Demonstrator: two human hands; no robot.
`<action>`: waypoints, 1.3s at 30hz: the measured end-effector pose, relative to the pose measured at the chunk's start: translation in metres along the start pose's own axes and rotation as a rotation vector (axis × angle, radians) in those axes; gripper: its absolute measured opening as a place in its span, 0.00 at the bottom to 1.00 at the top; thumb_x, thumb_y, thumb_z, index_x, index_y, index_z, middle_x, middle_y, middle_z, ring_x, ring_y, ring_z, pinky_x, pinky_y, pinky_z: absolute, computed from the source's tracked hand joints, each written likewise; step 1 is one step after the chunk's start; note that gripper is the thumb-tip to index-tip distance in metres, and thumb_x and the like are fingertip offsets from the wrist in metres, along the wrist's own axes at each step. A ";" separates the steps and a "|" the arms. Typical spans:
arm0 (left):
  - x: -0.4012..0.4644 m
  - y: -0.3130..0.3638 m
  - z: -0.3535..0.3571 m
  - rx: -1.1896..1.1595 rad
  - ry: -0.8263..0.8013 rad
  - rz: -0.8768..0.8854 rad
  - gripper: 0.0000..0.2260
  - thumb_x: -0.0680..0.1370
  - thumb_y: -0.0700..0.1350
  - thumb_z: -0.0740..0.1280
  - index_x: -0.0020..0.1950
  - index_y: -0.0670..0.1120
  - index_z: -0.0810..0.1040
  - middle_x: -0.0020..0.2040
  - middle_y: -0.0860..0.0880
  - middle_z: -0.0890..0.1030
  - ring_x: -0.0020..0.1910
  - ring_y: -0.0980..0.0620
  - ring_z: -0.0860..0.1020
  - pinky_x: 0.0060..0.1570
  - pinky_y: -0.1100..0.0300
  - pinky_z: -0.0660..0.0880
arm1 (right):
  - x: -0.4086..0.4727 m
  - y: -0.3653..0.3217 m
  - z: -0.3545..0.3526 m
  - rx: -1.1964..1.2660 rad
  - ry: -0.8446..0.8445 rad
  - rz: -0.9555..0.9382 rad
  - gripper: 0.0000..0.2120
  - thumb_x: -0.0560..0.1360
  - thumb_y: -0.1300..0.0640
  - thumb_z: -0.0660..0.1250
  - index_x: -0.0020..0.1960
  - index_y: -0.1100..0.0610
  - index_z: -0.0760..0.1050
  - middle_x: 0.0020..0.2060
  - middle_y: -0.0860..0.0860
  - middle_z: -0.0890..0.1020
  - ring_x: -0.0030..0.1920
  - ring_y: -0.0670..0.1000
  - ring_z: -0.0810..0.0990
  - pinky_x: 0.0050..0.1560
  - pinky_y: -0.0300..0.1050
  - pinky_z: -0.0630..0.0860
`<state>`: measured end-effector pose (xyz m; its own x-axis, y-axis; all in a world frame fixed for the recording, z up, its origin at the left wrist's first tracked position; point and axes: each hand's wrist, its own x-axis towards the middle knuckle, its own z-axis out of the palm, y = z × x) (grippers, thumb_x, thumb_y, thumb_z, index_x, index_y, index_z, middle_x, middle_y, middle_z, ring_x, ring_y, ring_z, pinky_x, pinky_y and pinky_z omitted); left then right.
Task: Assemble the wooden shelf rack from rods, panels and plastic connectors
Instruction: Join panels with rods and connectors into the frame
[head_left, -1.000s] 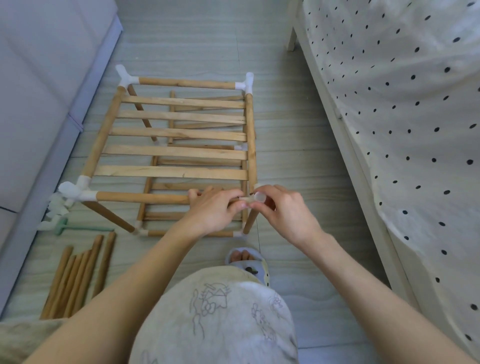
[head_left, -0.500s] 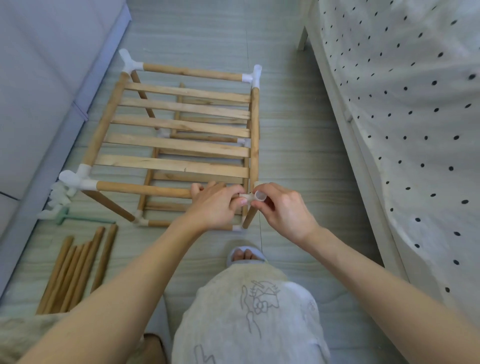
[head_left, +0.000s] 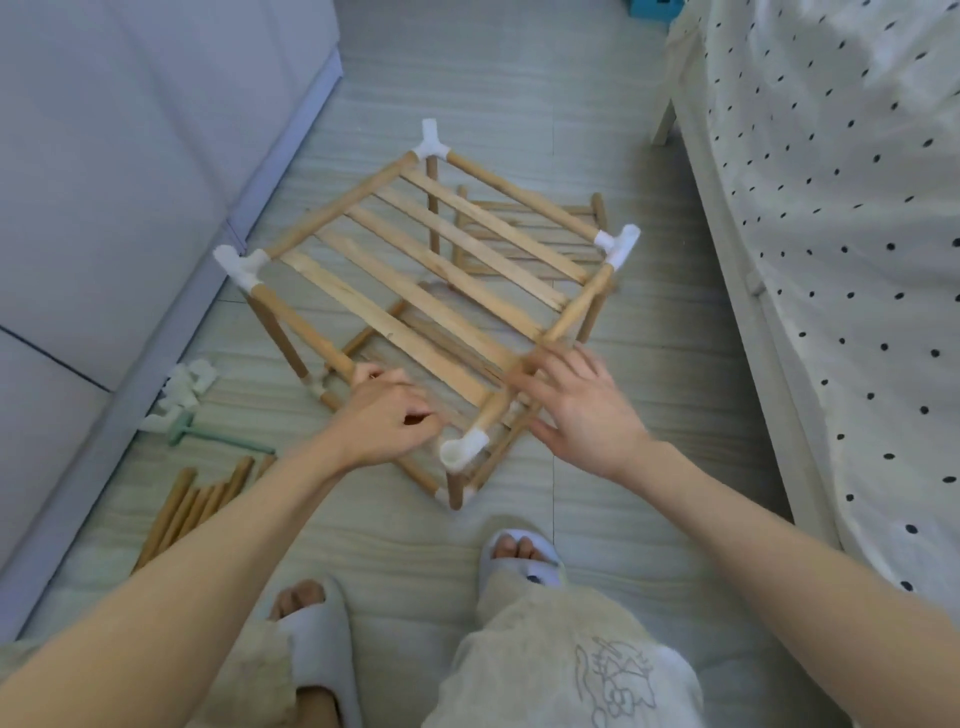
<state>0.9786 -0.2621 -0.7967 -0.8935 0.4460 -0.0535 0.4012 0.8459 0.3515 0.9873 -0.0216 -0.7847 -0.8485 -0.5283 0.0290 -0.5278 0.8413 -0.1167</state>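
Shelf rack (head_left: 415, 291) on the pale floor (head_left: 623, 441), between a grey cabinet front (head_left: 130, 182) and a bed draped in a dotted cover (head_left: 831, 234), standing cornerwise to the camera. Slatted upper panel (head_left: 426, 270) framed by round rods, white plastic connectors at all four top corners, the nearest connector (head_left: 464, 448) open-mouthed and facing the camera. Lower slatted tier visible underneath, blurred. Left hand (head_left: 387, 423) curled around the near-left top rod (head_left: 306, 332), fingers grasping it. Right hand (head_left: 582, 410) spread flat, fingers released and splayed, resting against or just over the near-right top rod (head_left: 566, 317); actual contact impossible to tell through the blur. Spare rods (head_left: 192, 506) bundled on the floor at lower left, well apart from the rack. Loose white connectors (head_left: 184, 387) heaped by the cabinet base, a green mallet (head_left: 208, 434) just beside them. Two slippered feet below, pale trousers at the bottom edge.
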 end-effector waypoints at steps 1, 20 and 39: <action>0.001 -0.006 -0.002 0.004 0.002 0.008 0.23 0.66 0.64 0.45 0.28 0.54 0.73 0.33 0.60 0.74 0.52 0.56 0.71 0.49 0.63 0.48 | 0.009 -0.004 0.003 -0.049 -0.066 -0.053 0.24 0.76 0.49 0.64 0.70 0.52 0.67 0.66 0.53 0.69 0.72 0.55 0.59 0.73 0.56 0.46; -0.065 -0.006 0.023 -1.213 0.461 -0.642 0.20 0.74 0.55 0.67 0.62 0.47 0.69 0.48 0.51 0.76 0.44 0.64 0.76 0.40 0.76 0.71 | 0.071 -0.070 0.020 0.021 -0.197 -0.168 0.21 0.80 0.47 0.55 0.72 0.47 0.61 0.53 0.55 0.69 0.57 0.55 0.66 0.49 0.50 0.72; -0.042 -0.012 0.037 -0.975 0.855 -0.842 0.07 0.80 0.45 0.61 0.42 0.45 0.72 0.32 0.54 0.71 0.32 0.58 0.70 0.29 0.72 0.65 | 0.069 -0.068 0.017 0.098 -0.168 -0.235 0.18 0.80 0.49 0.55 0.69 0.45 0.67 0.45 0.48 0.65 0.50 0.51 0.67 0.39 0.42 0.64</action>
<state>1.0189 -0.2801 -0.8327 -0.7674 -0.6280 -0.1290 -0.2393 0.0939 0.9664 0.9658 -0.1174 -0.7919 -0.6812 -0.7256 -0.0974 -0.6958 0.6831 -0.2222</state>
